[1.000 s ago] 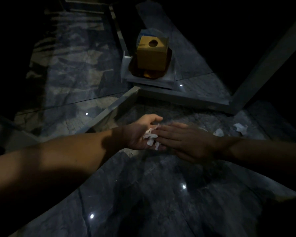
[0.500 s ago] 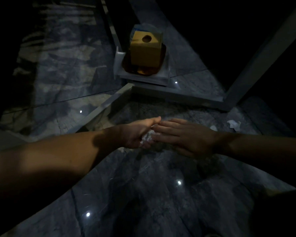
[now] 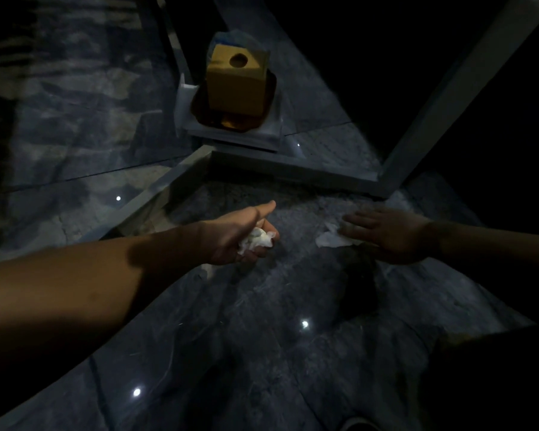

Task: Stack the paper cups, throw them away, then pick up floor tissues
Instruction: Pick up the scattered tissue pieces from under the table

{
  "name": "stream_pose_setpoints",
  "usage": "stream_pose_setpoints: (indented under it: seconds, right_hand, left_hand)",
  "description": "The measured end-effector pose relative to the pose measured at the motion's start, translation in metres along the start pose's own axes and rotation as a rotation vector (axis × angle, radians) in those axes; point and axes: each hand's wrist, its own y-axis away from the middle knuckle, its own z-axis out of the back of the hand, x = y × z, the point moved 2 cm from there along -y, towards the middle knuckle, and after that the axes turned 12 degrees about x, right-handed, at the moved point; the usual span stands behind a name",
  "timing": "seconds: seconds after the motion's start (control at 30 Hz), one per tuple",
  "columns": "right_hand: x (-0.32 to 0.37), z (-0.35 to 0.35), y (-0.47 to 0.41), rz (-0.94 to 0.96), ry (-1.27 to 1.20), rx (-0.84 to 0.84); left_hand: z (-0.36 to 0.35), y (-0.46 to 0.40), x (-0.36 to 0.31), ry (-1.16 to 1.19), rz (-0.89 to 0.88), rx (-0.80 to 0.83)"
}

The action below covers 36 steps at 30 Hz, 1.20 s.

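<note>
My left hand [image 3: 241, 236] hovers low over the dark marble floor, fingers curled around a wad of crumpled white tissues [image 3: 256, 241], thumb sticking out. To its right, my right hand [image 3: 386, 231] lies flat with fingers spread, its fingertips resting on a white tissue [image 3: 332, 239] that lies on the floor. Another small pale scrap [image 3: 208, 269] shows on the floor just under my left wrist. No paper cups are in sight.
A yellow box with a round hole [image 3: 235, 82] stands on a white tray [image 3: 231, 136] beyond a grey metal frame bar [image 3: 293, 171]. A slanted frame leg [image 3: 448, 98] rises at the right. The glossy floor shows small light reflections; the surroundings are very dark.
My hands were touching at the centre; my right hand has since pulled away to the right onto a floor tissue. My left hand has closed around the tissue wad.
</note>
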Motion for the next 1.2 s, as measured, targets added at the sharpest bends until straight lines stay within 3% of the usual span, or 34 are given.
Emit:
stream_pose_setpoints:
  seconds: [0.27, 0.5, 0.73, 0.97, 1.07, 1.2]
  right_hand:
    - [0.017, 0.003, 0.003, 0.066, -0.142, 0.208]
    - [0.021, 0.0, 0.001, 0.087, -0.137, 0.194]
    - [0.03, 0.018, 0.003, 0.204, 0.01, -0.159]
    - [0.045, 0.032, 0.001, 0.314, -0.101, -0.428]
    - [0.05, 0.042, -0.001, 0.191, -0.321, -0.455]
    - [0.063, 0.065, -0.008, 0.118, -1.024, -0.567]
  left_hand:
    - [0.002, 0.006, 0.0, -0.003, 0.007, -0.019]
    - [0.003, 0.007, 0.003, 0.007, -0.001, -0.042]
    - [0.008, 0.009, 0.004, -0.007, 0.03, -0.109]
    - [0.009, 0.012, 0.006, -0.004, 0.022, -0.108]
    - [0.009, 0.013, 0.006, -0.014, 0.016, -0.125]
    - [0.009, 0.015, 0.004, -0.024, 0.016, -0.139]
